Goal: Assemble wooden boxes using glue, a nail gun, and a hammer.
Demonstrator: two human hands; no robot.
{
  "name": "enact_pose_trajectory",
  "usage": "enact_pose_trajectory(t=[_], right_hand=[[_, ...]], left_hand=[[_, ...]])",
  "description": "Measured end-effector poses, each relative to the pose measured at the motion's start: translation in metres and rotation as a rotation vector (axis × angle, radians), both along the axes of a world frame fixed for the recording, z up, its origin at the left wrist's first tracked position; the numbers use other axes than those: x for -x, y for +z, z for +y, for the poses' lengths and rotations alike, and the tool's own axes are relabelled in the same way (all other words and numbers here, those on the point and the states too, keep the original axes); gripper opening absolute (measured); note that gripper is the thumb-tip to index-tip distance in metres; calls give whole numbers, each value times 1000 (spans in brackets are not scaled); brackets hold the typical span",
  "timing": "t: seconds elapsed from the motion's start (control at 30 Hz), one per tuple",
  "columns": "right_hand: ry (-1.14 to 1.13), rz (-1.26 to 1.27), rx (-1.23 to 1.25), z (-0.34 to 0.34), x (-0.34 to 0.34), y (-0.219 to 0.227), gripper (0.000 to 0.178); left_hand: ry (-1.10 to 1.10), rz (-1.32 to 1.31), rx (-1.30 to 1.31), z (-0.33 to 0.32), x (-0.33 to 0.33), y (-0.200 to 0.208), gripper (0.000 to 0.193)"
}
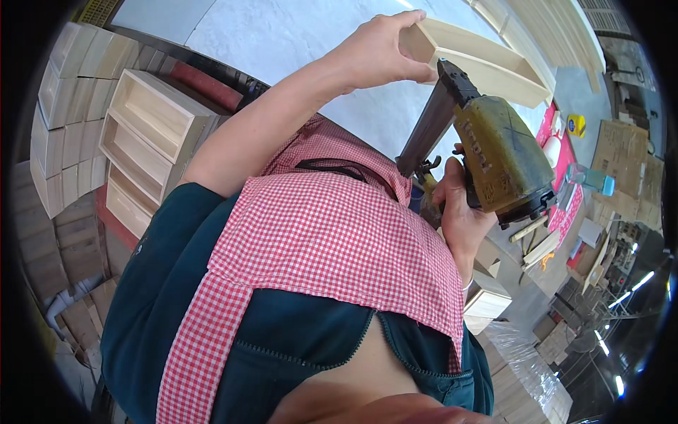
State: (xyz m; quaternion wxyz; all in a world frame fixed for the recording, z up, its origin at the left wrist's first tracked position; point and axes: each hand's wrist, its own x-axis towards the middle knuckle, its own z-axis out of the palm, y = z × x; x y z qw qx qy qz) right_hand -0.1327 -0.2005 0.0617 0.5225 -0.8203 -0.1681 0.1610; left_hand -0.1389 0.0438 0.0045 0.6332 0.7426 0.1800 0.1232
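My left hand is raised near the top of the view, fingers clamped on the corner of a pale wooden box frame that rests on the white worktable. My right hand grips the handle of a worn olive-yellow nail gun. The gun's dark magazine slants down to the left, and its black nose touches the frame just beside my left fingers. A red-and-white checked apron over a teal shirt fills the lower middle of the view.
Stacks of finished open wooden boxes stand at the left. A yellow container, a teal bottle, cardboard sheets and loose wood strips lie at the right. A small wooden box sits below my right wrist.
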Motion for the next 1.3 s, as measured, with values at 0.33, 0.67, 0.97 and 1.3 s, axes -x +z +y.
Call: enact_pose_trajectory(t=[0.33,0.67,0.97,1.3], right_hand=[[-7,8,-28,2,2,-3,41],[-54,34,-18,4,3,-3,38],[-68,39,20,3,4,-3,35],[-76,106,49,2,9,-6,38]], left_hand=[[-76,28,116,1,-2,5,90],[-77,40,121,0,-1,7,88],[-13,-31,226,4,-4,0,87],[4,-144,525,11,-4,-3,89]])
